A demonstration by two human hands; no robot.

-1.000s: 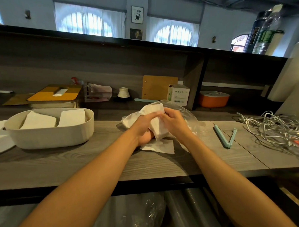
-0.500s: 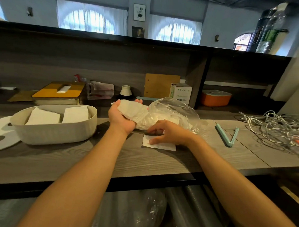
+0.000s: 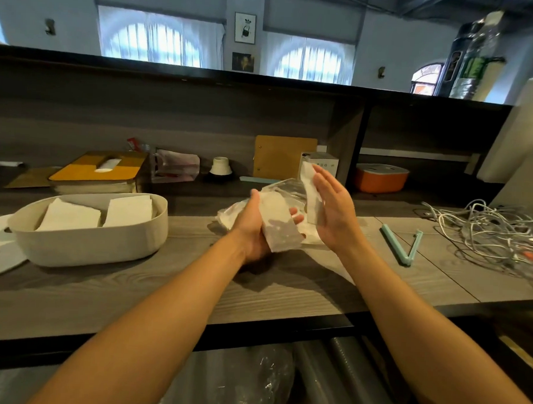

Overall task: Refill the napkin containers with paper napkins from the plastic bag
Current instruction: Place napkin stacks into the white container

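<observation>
Two hands apart above the tabletop (image 3: 163,292), left hand (image 3: 255,228) gripping a napkin stack (image 3: 278,225), right hand (image 3: 335,211) flat-fingered against another napkin (image 3: 313,194), plastic bag (image 3: 285,189) just behind, half-filled napkin container (image 3: 89,246) well left.

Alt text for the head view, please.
Left hand holds a napkin stack; right hand holds a napkin over the plastic bag. At left, a white container holds two stacks.

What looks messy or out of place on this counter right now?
A tangle of white cables sprawls over the counter's right end. A loose napkin lies on the counter, partly under the right forearm. The blue clip lies open.
</observation>
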